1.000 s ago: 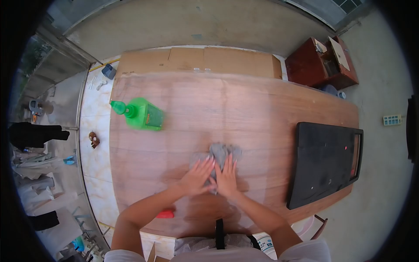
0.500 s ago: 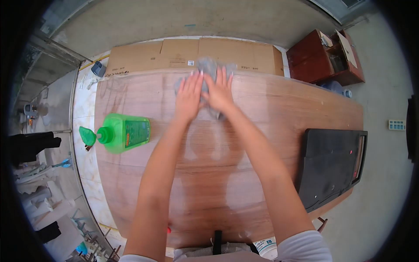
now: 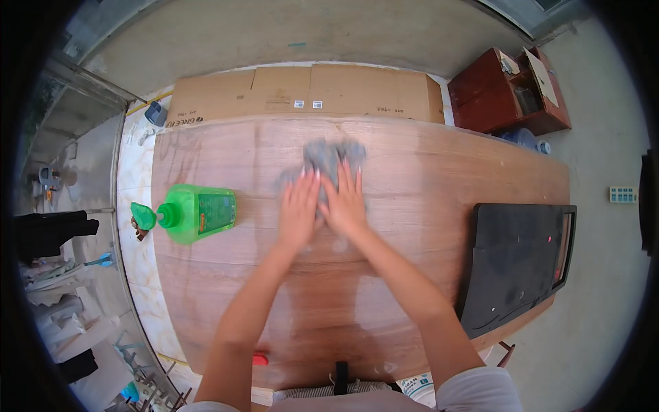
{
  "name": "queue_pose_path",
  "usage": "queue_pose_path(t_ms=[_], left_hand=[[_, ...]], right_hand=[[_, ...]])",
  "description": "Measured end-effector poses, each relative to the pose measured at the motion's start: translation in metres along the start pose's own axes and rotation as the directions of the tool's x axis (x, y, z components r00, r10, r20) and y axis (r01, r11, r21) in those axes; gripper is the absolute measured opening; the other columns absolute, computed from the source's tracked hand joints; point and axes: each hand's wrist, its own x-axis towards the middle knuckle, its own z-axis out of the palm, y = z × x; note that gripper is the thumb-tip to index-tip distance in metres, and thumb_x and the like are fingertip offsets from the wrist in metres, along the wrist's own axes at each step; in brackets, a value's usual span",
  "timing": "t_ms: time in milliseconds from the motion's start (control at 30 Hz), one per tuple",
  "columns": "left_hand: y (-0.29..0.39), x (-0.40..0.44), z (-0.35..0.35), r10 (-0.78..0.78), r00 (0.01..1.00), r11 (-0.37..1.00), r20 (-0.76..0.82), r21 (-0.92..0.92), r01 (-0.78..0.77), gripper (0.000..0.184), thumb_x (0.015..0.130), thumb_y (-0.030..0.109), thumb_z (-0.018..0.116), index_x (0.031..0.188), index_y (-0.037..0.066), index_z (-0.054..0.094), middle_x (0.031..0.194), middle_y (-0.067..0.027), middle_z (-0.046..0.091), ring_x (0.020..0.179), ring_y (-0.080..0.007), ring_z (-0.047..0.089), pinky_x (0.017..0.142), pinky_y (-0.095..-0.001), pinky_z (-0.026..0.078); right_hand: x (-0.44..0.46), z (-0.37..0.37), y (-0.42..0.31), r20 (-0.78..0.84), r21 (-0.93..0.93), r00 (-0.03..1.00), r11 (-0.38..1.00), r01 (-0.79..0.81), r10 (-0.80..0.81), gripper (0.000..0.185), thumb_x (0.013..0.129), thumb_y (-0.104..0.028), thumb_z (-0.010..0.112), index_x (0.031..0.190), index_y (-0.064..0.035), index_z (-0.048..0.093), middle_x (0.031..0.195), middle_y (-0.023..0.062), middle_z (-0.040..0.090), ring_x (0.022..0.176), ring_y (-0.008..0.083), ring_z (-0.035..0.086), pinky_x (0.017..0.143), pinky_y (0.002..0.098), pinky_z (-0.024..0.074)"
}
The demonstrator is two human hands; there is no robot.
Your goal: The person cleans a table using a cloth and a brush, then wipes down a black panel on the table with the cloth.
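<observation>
A grey cloth lies bunched on the wooden tabletop, in its upper middle part. Both hands press flat on it, side by side. My left hand has its fingers stretched out over the cloth's left part. Beside it, my right hand rests on the cloth with fingers spread, and the thumbs are close together. A green pump bottle stands on the left of the tabletop.
A black panel lies on the right side. Flattened cardboard runs along the far edge. Behind right is a red-brown cabinet. A small red object lies near the front edge.
Both hands first slid the cloth forward to the table's far edge, then drew it partway back toward me. The bottle appears shifted as the view moved.
</observation>
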Motion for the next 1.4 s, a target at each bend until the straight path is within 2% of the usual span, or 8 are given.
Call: queue_pose_path(t_ms=[300,633,767,867,967,1167,1267,1400], left_hand=[[0.113,-0.204,-0.02,-0.077,0.914,0.996,0.398,-0.014,0.09,0.085,0.073,0.03,0.072,0.144,-0.001,0.036,0.152,-0.0172,0.034,0.143,-0.0317,0.028,0.115,-0.0506,0.022],[0.005,0.022,0.023,0.115,0.991,0.966,0.075,0.225,-0.129,0.099,0.07,0.037,0.075,0.15,0.004,0.026,0.155,-0.0129,0.03,0.144,-0.028,0.027,0.117,-0.0488,0.018],[-0.019,0.134,0.015,-0.012,0.995,0.966,0.095,0.257,-0.012,0.087,0.08,0.031,0.069,0.15,0.003,0.026,0.155,-0.0125,0.03,0.145,-0.0279,0.025,0.116,-0.0482,0.02],[-0.015,0.161,0.008,-0.153,0.952,0.899,0.265,0.437,0.023,0.089,0.086,0.047,0.06,0.154,0.009,0.017,0.159,-0.0066,0.023,0.147,-0.0245,0.018,0.119,-0.05,0.011],[-0.024,0.13,0.057,-0.013,0.998,0.887,-0.06,0.459,0.039,0.075,0.092,0.035,0.053,0.152,0.004,0.021,0.159,-0.0107,0.021,0.147,-0.028,0.017,0.117,-0.0537,0.013],[0.066,-0.03,0.03,0.034,0.995,0.993,0.098,0.108,-0.044,0.07,0.084,0.026,0.054,0.144,-0.005,0.035,0.152,-0.0219,0.033,0.144,-0.0367,0.023,0.116,-0.0602,0.009],[0.13,-0.128,0.014,0.018,0.92,0.963,0.392,0.242,-0.122,0.064,0.09,0.03,0.048,0.146,0.001,0.038,0.155,-0.0167,0.029,0.146,-0.0343,0.02,0.116,-0.06,0.009],[0.186,-0.267,0.016,0.128,0.849,0.989,0.512,-0.008,-0.145,0.066,0.087,0.034,0.054,0.144,0.003,0.041,0.154,-0.0167,0.031,0.145,-0.034,0.022,0.113,-0.06,0.013]], right_hand=[[-0.25,-0.004,-0.066,0.234,0.129,0.966,0.981,-0.146,0.113,0.066,0.077,-0.025,0.072,0.137,-0.0133,0.048,0.148,0.0352,0.024,0.142,0.0484,0.016,0.112,0.068,0.0082],[-0.01,-0.01,0.014,-0.04,0.012,0.991,0.992,-0.126,0.127,0.068,0.081,-0.022,0.07,0.142,-0.0146,0.041,0.154,0.0285,0.02,0.145,0.0439,0.013,0.115,0.0608,0.0073],[0.103,-0.011,0.059,-0.123,-0.055,0.988,0.994,-0.099,0.091,0.063,0.085,-0.027,0.066,0.142,-0.0198,0.04,0.152,0.0278,0.025,0.144,0.0425,0.018,0.115,0.06,0.0097],[0.122,-0.021,0.059,-0.056,-0.081,0.987,0.984,-0.157,0.153,0.059,0.086,-0.028,0.064,0.139,-0.0206,0.042,0.152,0.0271,0.026,0.144,0.0416,0.02,0.115,0.0593,0.0113],[0.096,-0.015,0.046,-0.142,-0.058,0.973,0.98,-0.192,0.182,0.059,0.085,-0.026,0.066,0.139,-0.0212,0.043,0.151,0.0263,0.029,0.145,0.0396,0.019,0.116,0.0578,0.0101],[-0.082,-0.021,0.015,-0.008,-0.04,0.987,0.986,-0.159,0.159,0.061,0.08,-0.023,0.069,0.136,-0.015,0.046,0.149,0.0303,0.028,0.143,0.0436,0.019,0.114,0.0618,0.0133],[-0.216,-0.023,-0.023,0.132,-0.005,0.952,0.96,-0.279,0.277,0.061,0.079,-0.024,0.069,0.135,-0.0118,0.047,0.148,0.0344,0.025,0.142,0.0485,0.017,0.111,0.0662,0.0122],[-0.361,-0.023,-0.062,0.244,0.027,0.896,0.921,-0.388,0.371,0.061,0.079,-0.026,0.068,0.133,-0.0081,0.048,0.145,0.0391,0.023,0.14,0.0555,0.014,0.108,0.0718,0.0104]])
